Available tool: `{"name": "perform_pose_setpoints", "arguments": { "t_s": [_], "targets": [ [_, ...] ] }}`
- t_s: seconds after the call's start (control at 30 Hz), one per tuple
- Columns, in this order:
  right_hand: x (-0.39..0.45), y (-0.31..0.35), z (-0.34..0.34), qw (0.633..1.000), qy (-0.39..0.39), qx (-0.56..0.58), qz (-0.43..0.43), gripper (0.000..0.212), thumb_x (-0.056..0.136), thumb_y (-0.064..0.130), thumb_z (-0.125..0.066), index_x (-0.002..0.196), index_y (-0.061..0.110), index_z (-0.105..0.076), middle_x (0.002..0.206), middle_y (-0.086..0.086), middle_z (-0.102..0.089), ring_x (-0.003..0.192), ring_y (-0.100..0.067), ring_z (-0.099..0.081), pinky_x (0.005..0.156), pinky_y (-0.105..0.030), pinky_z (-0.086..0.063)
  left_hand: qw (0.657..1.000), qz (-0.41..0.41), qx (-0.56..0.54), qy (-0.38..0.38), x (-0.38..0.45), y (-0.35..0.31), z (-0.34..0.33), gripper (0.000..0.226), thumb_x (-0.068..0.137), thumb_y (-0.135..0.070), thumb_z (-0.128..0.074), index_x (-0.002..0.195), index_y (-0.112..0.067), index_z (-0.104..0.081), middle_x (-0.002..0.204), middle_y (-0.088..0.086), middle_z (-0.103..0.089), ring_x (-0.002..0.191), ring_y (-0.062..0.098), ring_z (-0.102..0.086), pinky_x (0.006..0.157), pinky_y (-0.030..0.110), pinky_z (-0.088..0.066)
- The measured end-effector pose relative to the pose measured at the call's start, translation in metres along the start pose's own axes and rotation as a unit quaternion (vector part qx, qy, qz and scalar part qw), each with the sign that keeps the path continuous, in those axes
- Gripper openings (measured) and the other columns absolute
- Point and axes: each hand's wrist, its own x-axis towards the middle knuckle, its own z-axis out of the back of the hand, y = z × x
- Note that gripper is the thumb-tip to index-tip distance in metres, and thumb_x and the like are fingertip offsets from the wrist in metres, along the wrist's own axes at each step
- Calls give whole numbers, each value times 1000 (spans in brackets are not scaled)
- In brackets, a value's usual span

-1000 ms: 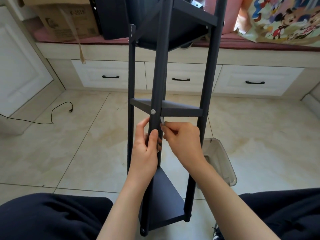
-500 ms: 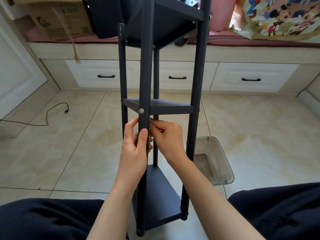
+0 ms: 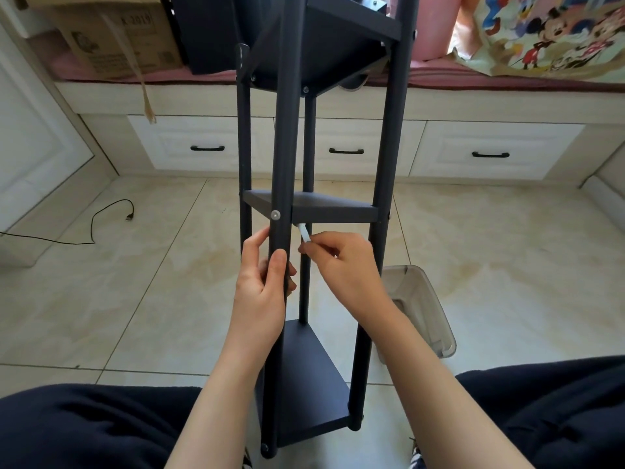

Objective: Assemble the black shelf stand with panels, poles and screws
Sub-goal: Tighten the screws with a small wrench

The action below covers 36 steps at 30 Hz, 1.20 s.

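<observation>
Silvery metal shows between the pinched fingertips (image 3: 309,247) of the right hand (image 3: 341,269): a small hex key (image 3: 304,234), its upper end reaching under the middle panel (image 3: 333,211) just right of the front pole (image 3: 285,130). The left hand (image 3: 262,286) grips that pole a little lower, thumb laid along its face and the other fingers curled round behind. Just above both hands a pale screw head (image 3: 276,215) sits in the pole where the panel meets it.

Farther out, the black shelf stand (image 3: 389,164) rises between the person's knees, with a bottom panel (image 3: 304,384) near the floor and a top panel (image 3: 324,42) overhead, all joined by four poles. A clear plastic bin (image 3: 422,316) rests on the tiles to the right; a cable (image 3: 101,218) lies well away on the left.

The work looks like tightening a fastener under the middle panel. The key's tip is hidden, so whether it is seated cannot be told. A badly seated key could slip and round the socket, or fall to the tiles. A loosened left-hand grip might let the tall frame twist or tip
</observation>
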Motion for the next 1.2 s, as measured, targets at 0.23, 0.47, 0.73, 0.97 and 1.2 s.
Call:
{"name": "perform_pose_setpoints", "arguments": {
  "t_s": [0.23, 0.47, 0.73, 0.97, 1.2],
  "targets": [
    [4, 8, 7, 999, 8, -48, 21, 21, 98, 17, -57, 103, 13, -77, 66, 12, -62, 54, 2, -52, 56, -7, -39, 1000, 0, 8, 5, 0, 0, 0, 32, 107, -22, -45, 123, -49, -48, 75, 2, -59, 69, 9, -54, 68, 18, -49],
    [3, 10, 7, 997, 3, -73, 36, 20, 97, 17, -59, 103, 12, -78, 63, 7, -64, 55, -3, -54, 56, -12, -42, 1000, -2, 14, 5, 0, 0, 0, 32, 107, -22, -44, 121, -51, -48, 75, 3, -59, 69, 10, -54, 70, 20, -50],
    [1, -2, -15, 997, -37, -39, 63, 19, 97, 21, -62, 99, 12, -79, 77, 0, -74, 71, -7, -68, 77, -13, -51, 1000, -6, 7, 5, -1, 0, 1, 31, 106, -24, -45, 122, -51, -48, 74, 2, -59, 68, 9, -54, 69, 20, -50],
    [6, -19, -41, 986, -117, 11, 116, 15, 94, 14, -66, 90, 7, -78, 72, 1, -73, 67, -2, -66, 68, -24, -54, 1000, -1, 3, 8, 0, 1, 2, 31, 106, -23, -44, 129, -44, -48, 73, -1, -59, 66, 9, -53, 67, 19, -50],
    [14, -30, -54, 967, -175, -14, 183, 17, 93, 14, -63, 94, 4, -77, 74, -5, -72, 67, -17, -67, 64, -31, -53, 1000, -4, 14, 11, 1, 3, 3, 31, 106, -24, -44, 126, -48, -48, 72, -3, -60, 67, 9, -54, 69, 20, -50]
  ]
}}
